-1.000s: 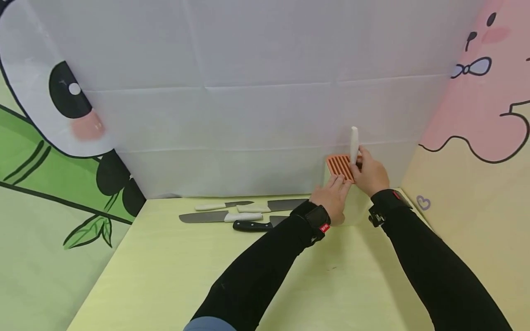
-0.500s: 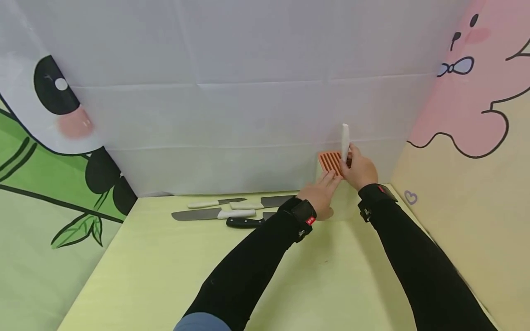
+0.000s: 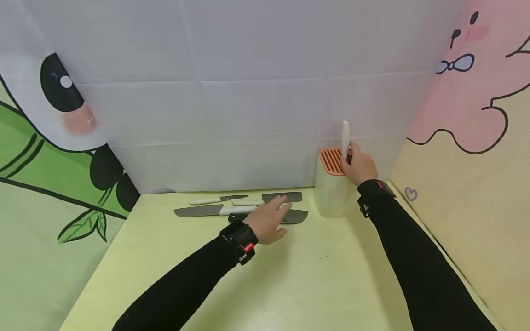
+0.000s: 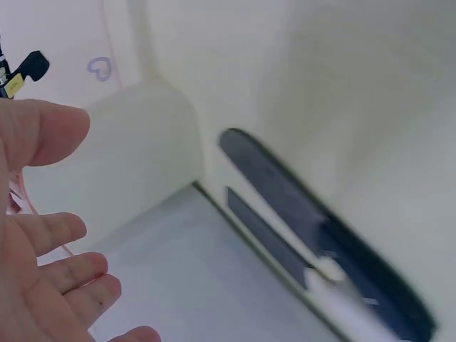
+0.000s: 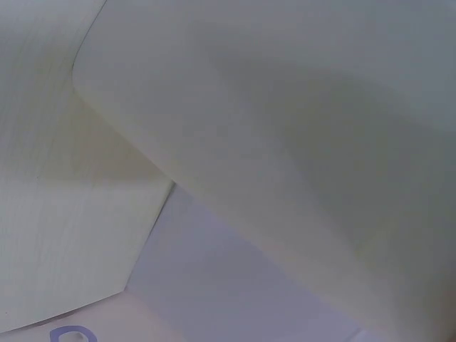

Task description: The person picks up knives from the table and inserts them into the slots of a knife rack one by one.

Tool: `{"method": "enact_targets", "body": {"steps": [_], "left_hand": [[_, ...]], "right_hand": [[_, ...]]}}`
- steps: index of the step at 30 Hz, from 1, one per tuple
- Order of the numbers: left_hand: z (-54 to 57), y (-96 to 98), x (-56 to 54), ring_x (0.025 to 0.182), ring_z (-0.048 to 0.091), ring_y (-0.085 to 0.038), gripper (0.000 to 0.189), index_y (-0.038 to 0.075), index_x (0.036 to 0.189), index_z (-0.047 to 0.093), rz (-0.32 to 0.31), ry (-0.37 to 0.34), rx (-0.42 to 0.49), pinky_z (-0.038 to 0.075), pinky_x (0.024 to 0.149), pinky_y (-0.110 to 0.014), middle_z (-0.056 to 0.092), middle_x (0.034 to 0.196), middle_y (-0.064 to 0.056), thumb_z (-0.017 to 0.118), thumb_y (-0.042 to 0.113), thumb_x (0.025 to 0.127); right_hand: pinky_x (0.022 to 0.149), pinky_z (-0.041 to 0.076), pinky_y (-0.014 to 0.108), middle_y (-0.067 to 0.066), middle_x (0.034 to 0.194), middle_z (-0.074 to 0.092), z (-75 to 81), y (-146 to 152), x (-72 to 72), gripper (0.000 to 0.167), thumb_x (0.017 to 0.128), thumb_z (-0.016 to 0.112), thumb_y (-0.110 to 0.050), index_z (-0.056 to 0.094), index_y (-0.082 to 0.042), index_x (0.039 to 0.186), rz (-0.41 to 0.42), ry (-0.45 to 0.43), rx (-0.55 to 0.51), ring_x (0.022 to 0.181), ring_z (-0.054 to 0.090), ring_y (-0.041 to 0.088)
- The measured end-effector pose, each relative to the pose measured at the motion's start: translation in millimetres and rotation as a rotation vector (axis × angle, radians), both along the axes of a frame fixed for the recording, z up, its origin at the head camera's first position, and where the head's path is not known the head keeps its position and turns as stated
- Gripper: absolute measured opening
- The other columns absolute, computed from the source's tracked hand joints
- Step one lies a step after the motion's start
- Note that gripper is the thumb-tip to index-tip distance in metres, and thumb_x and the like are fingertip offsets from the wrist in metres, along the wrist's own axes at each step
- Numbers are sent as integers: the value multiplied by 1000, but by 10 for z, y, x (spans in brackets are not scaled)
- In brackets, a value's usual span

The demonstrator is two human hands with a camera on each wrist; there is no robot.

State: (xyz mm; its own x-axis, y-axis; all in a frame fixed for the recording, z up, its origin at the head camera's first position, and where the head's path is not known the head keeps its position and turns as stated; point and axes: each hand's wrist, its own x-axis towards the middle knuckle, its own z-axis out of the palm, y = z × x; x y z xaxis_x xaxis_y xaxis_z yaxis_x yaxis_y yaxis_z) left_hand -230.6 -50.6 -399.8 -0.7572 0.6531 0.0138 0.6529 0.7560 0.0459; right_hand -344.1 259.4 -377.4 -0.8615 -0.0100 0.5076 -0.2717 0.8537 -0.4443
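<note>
A cream knife block (image 3: 331,197) with an orange slotted top (image 3: 330,161) stands at the back right of the table. From its right side rises an upright knife with a white handle (image 3: 345,133), its blade hidden in the block. My right hand (image 3: 360,169) holds the base of that handle, thumb and forefinger around it. My left hand (image 3: 268,220) is spread over the lying knives, holding nothing. Under it lie a black-handled knife (image 3: 296,216) and a white-handled cleaver (image 3: 285,197). In the left wrist view, the black-handled knife (image 4: 285,192) lies beyond loose fingers (image 4: 71,271).
Left of the hand lie a large white-handled knife (image 3: 198,211) and a small white-handled one (image 3: 204,201). A pale wall sheet (image 3: 248,115) rises behind the yellow table (image 3: 256,285), and a patterned side wall (image 3: 455,193) stands close on the right.
My left hand has left the block's top and moved left over the lying knives, uncovering the block's front. My right hand stays at the upright knife.
</note>
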Motion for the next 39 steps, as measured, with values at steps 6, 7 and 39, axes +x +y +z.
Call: {"method": "enact_targets", "body": {"steps": [6, 7, 39], "left_hand": [[-396, -657, 237, 135, 38, -33, 65, 4, 144, 42, 65, -54, 51, 37, 104, -49, 37, 148, -19, 67, 29, 90], [-467, -753, 267, 133, 40, -34, 64, 4, 143, 43, 84, -61, 49, 38, 103, -49, 39, 147, -19, 67, 29, 89], [-1106, -1282, 507, 133, 33, -46, 83, 6, 141, 47, 331, -163, 29, 37, 83, -75, 35, 147, -23, 65, 61, 82]], "right_hand": [[65, 47, 47, 24, 105, 65, 2, -13, -31, 56, 98, 53, -19, 34, 2, 146, 0, 5, 12, 75, 64, 36], [65, 48, 47, 24, 106, 65, 0, -13, -31, 56, 98, 53, -19, 34, 2, 146, -1, 0, 10, 76, 64, 36], [65, 48, 47, 25, 109, 64, 3, 2, -2, 55, 98, 53, -20, 33, 1, 146, 11, -29, -1, 79, 64, 37]]}}
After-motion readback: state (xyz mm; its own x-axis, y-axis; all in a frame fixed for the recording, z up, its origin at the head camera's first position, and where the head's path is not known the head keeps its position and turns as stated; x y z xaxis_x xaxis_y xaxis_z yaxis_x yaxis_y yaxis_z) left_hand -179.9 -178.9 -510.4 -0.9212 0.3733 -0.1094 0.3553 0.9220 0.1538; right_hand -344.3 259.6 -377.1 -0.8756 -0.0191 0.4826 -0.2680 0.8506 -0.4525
